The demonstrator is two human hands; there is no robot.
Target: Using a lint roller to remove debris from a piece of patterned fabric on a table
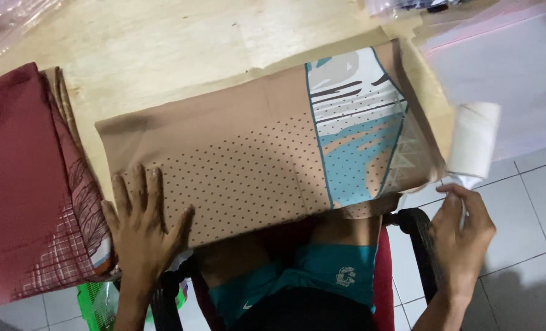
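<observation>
**Folded cloth pinned flat, lint roller held at its edge**

The folded brown cloth (236,159) lies flat on the wooden bench (175,49), its near edge hanging over the bench's front above the person's lap. It is dotted with small dark spots and carries a panel of blue, white and grey pattern towards its right end. The left hand (141,230) rests on the cloth's near left corner, fingers spread wide and palm down, gripping nothing. The right hand (460,236) is closed around the handle of a white lint roller (474,144), whose blurred drum stands just beside the cloth's right edge. A stack of dark red cloth (21,184) lies left of the brown one. Clear plastic bags (500,67) lie at the bench's far right.
</observation>
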